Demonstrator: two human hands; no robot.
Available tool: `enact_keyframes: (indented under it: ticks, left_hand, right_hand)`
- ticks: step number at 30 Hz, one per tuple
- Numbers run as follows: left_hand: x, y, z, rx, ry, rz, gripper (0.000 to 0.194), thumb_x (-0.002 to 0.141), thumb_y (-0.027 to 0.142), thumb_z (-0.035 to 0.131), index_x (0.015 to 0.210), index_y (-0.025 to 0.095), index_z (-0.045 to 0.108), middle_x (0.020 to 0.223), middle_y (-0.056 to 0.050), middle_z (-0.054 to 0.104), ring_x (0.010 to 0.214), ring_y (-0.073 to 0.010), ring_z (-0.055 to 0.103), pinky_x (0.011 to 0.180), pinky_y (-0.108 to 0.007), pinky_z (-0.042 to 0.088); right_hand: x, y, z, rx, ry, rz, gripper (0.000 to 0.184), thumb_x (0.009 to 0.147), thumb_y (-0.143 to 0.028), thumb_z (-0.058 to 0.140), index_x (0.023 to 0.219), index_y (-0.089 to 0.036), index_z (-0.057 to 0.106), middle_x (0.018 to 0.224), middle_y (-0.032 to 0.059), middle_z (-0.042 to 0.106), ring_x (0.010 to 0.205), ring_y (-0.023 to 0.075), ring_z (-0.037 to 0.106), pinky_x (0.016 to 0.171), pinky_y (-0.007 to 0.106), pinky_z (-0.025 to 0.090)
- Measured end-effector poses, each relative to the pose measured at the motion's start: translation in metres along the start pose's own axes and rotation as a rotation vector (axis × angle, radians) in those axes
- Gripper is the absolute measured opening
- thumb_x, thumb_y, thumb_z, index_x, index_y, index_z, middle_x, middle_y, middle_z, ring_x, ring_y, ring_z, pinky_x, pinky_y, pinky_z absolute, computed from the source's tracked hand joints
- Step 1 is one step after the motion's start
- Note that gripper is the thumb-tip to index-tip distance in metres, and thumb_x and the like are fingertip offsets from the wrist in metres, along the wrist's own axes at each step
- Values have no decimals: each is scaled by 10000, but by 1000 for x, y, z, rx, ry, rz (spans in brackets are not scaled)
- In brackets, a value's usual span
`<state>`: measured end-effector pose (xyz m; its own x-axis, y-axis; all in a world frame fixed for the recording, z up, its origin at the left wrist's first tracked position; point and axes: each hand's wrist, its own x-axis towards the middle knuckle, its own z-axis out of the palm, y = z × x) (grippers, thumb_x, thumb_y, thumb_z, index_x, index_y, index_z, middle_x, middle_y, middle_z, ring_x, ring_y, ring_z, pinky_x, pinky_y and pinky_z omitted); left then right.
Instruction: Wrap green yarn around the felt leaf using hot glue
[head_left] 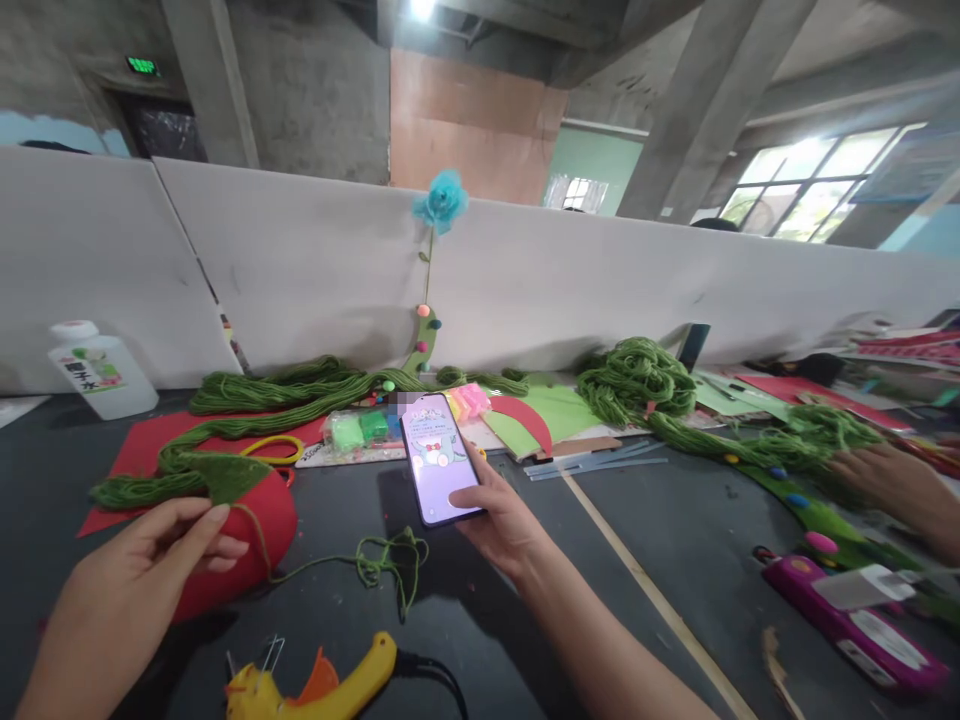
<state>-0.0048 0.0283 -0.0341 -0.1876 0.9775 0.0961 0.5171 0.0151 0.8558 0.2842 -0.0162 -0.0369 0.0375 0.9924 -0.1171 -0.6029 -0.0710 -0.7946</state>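
Left hand (135, 570): thumb and forefinger apparently pinch thin green yarn strand (373, 568) over rounded red-green felt piece (270, 515) beneath, probably controlling loose end. Right hand (499, 512): fingers cradle lilac-screened rectangular phone (439, 462) from behind, freeing thumb for screen.

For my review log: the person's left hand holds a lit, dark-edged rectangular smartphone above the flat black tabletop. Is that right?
Wrong hand: the head view shows the right hand, not the left hand, holding that smartphone above the tabletop.
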Motion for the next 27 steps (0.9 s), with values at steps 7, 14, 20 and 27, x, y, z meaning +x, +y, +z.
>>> enact_keyframes:
  ticks: [7, 14, 20, 27]
  left_hand:
    - [-6, 17, -3, 38, -21, -74, 199, 694, 457, 610, 767, 272, 595, 544, 108, 707, 670, -218, 713, 638, -278, 536]
    - [-10, 22, -3, 12, 11, -58, 222, 690, 473, 605, 731, 254, 604, 530, 74, 702, 620, -218, 704, 621, -274, 526]
    - [-7, 18, -5, 92, -14, -10, 257, 701, 508, 580, 766, 260, 605, 565, 65, 717, 652, -229, 710, 621, -282, 523]
    - [-1, 9, -3, 97, -79, -77, 302, 722, 535, 530, 815, 253, 583, 628, 37, 733, 703, -206, 709, 663, -259, 522]
  right_hand:
    - [-1, 3, 2, -38, -35, 1, 836, 531, 5, 647, 1283, -307, 456, 1094, 2, 665, 792, 176, 626, 637, 249, 462]
    - [-1, 5, 4, -48, -92, -16, 889, 532, 16, 633, 1334, -290, 405, 1099, 16, 671, 863, 200, 637, 672, 261, 468]
    - [-4, 3, 7, -36, -85, -40, 847, 573, -49, 691, 1338, -289, 418, 1153, 28, 654, 933, 213, 635, 746, 288, 478]
    - [-1, 4, -1, -38, 15, -90, 596, 753, -291, 660, 1315, -293, 463, 1235, 22, 612, 1071, 222, 589, 790, 295, 478]
